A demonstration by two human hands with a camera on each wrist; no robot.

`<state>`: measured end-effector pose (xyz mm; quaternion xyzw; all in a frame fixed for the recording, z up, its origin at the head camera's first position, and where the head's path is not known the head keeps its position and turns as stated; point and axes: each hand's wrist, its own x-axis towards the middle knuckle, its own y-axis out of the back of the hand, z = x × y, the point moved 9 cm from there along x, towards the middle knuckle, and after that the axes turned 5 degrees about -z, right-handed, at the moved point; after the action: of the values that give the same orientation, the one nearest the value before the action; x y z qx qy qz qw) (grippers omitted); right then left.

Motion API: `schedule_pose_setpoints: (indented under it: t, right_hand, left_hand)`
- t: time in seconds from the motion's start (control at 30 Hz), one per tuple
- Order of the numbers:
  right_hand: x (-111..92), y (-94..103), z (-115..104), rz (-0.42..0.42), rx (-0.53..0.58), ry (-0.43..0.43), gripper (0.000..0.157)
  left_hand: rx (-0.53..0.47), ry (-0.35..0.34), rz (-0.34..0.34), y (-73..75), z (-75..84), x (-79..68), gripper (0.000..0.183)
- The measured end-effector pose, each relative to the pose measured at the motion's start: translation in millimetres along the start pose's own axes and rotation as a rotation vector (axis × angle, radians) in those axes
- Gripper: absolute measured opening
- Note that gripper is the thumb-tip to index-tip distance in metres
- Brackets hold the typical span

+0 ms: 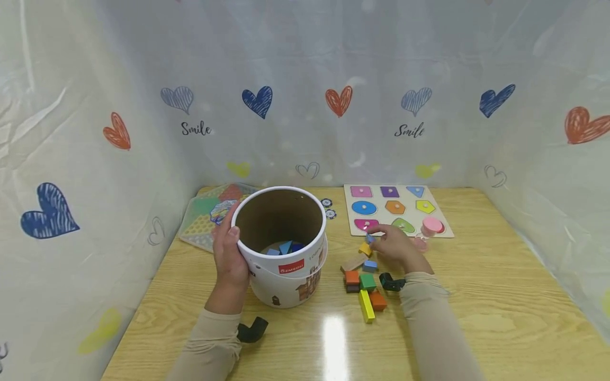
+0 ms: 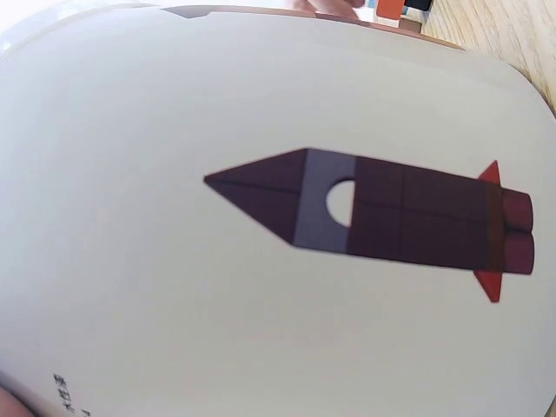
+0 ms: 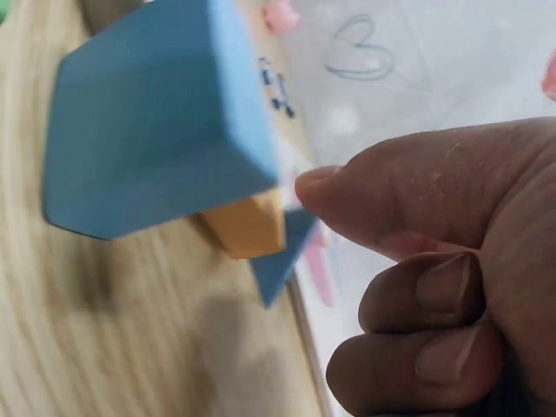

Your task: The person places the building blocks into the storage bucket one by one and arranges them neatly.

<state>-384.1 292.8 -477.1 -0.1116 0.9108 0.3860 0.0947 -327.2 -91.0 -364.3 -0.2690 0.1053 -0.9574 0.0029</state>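
white bucket (image 1: pixel 278 286) near frame centre, rim gripped by left hand (image 1: pixel 231 254); right hand (image 1: pixel 394 246) at small blue block (image 1: pixel 370 239) right of centre, can't tell if pinching, and a crowded grab could knock the yellow block (image 1: pixel 365 250) just beside it.

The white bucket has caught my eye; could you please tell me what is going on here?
A person's left hand holds a white cylindrical bucket with blue blocks inside. The right hand is at a small blue triangular block; I cannot tell whether that block is pinched. Other coloured blocks lie on the wood-grain table, to the bucket's right.
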Motion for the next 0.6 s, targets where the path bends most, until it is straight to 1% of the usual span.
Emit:
schedule_pose_setpoints:
  t: [0.07,0.2,0.3,0.37,0.5,0.6]
  right_hand:
    - [3.7,-4.5,3.6,-0.012,-0.009,-0.007,0.038]
    - [8.8,-9.3,7.2,-0.003,-0.040,-0.007,0.034]
    - [10.3,-12.7,4.7,-0.001,-0.054,0.018,0.034]
    - [10.1,-15.7,3.0,-0.009,-0.048,0.019,0.033]
    - [8.9,-19.1,-1.7,-0.014,-0.041,0.030,0.032]
    - [8.2,-18.6,-2.8,-0.005,-0.059,0.041,0.029]
  left_hand:
    - [0.006,0.005,-0.004,-0.3,0.4,-0.3,0.053]
    - [0.019,0.006,-0.012,-0.5,0.5,-0.1,0.053]
    - [0.023,-0.004,-0.020,-0.7,0.9,0.6,0.053]
    - [0.018,-0.011,-0.023,-1.0,1.2,0.9,0.053]
    - [0.007,-0.010,-0.011,-0.4,0.0,0.9,0.054]
    - [0.001,-0.012,-0.002,0.1,-0.6,0.5,0.054]
